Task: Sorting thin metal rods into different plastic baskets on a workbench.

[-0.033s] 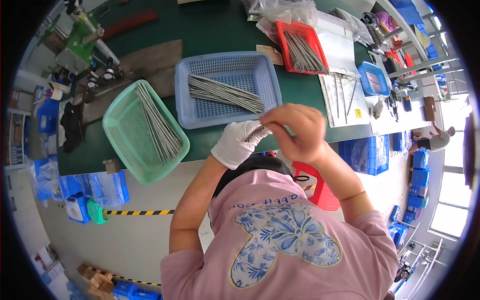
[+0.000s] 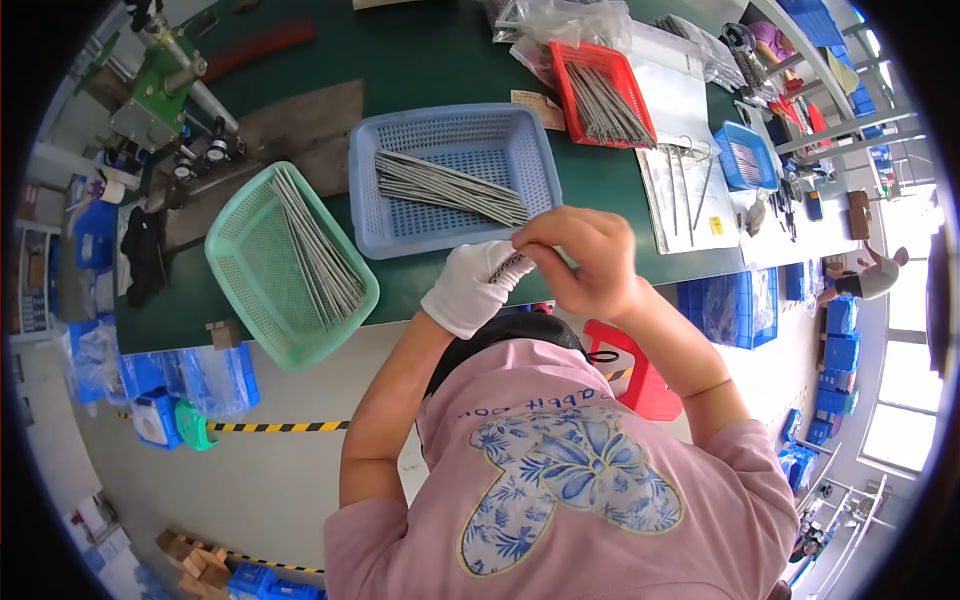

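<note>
My left hand (image 2: 462,292), in a white glove, is closed around a small bundle of thin grey metal rods (image 2: 511,267). Only the ends of that bundle show between the glove and my other hand. My bare right hand (image 2: 592,262) is bent over those ends with thumb and forefinger pinched together; what lies in the pinch is hidden. Just beyond both hands stands a blue plastic basket (image 2: 362,190) with a pile of similar rods (image 2: 455,188). To its left, a light green basket (image 2: 237,262) holds more rods (image 2: 315,250) along its right side.
A red basket of rods (image 2: 553,75) stands at the back right, beside white sheets (image 2: 665,205) with a few rods. At far left is a green metal fixture with gauges (image 2: 165,100). The green table's (image 2: 400,300) front edge runs below my hands. Blue crates (image 2: 745,310) sit lower right.
My right hand has shifted slightly left, closer to the glove, over the rod ends. My left hand and the baskets stay nearly where they were.
</note>
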Motion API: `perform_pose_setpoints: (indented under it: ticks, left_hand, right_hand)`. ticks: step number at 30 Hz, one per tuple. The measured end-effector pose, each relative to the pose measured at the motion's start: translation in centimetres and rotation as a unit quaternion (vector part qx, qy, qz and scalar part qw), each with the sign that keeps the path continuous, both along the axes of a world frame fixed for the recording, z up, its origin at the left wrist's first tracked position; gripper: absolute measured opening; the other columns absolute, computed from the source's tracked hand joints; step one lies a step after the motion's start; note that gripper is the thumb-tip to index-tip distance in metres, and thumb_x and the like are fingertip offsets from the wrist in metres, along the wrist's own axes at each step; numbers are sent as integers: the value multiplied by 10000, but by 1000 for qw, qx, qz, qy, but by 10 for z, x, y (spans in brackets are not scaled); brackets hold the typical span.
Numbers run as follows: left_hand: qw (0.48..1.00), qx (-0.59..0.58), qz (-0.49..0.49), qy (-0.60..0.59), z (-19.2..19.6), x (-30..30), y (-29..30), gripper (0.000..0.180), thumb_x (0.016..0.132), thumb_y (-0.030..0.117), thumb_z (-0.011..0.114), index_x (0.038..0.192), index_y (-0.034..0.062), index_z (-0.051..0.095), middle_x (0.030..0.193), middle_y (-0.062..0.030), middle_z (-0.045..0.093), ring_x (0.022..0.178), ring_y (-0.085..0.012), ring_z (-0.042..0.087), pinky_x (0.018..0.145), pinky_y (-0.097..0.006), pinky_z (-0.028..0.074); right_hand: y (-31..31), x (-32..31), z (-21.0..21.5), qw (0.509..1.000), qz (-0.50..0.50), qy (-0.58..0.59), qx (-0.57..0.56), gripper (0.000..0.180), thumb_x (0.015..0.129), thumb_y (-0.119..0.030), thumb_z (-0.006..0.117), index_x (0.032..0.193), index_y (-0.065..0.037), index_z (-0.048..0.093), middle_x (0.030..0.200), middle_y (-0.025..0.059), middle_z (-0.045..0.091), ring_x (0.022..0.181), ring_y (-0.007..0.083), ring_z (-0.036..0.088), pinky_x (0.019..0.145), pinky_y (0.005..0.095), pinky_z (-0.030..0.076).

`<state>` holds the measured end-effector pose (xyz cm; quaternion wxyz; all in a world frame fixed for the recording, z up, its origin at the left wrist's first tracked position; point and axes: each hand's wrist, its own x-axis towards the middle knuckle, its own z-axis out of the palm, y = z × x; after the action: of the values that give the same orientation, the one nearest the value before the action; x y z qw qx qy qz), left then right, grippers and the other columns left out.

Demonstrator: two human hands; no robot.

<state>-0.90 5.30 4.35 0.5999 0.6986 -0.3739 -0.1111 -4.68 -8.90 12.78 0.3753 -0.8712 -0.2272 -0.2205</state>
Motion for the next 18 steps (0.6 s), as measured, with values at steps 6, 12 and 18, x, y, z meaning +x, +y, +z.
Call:
perform_pose_setpoints:
  ticks: [6, 12, 18]
  left_hand:
    - [998, 45, -11, 35, 7, 3, 1, 154, 826, 190, 567, 824, 36, 565, 658, -156, 550, 604, -340, 532, 529, -383, 402]
    - [999, 40, -10, 35, 3, 4, 1, 128, 812, 164, 574, 816, 37, 562, 634, -143, 540, 584, -328, 525, 516, -371, 397]
    - [999, -31, -10, 27, -12, 4, 0, 118, 759, 84, 597, 867, 39, 580, 700, -152, 568, 627, -337, 544, 543, -366, 426]
  right_hand:
    - [0, -4, -22, 996, -22, 46, 78, 110, 702, 50, 593, 790, -14, 576, 687, 104, 589, 572, 248, 582, 502, 294, 463]
    - [1, -4, -24, 996, -10, 48, 71, 117, 697, 41, 602, 797, -16, 579, 691, 102, 589, 567, 245, 578, 499, 294, 462]
    - [1, -3, -19, 998, 26, -39, -43, 178, 623, 46, 598, 791, -12, 590, 715, 97, 608, 561, 249, 586, 505, 297, 471]
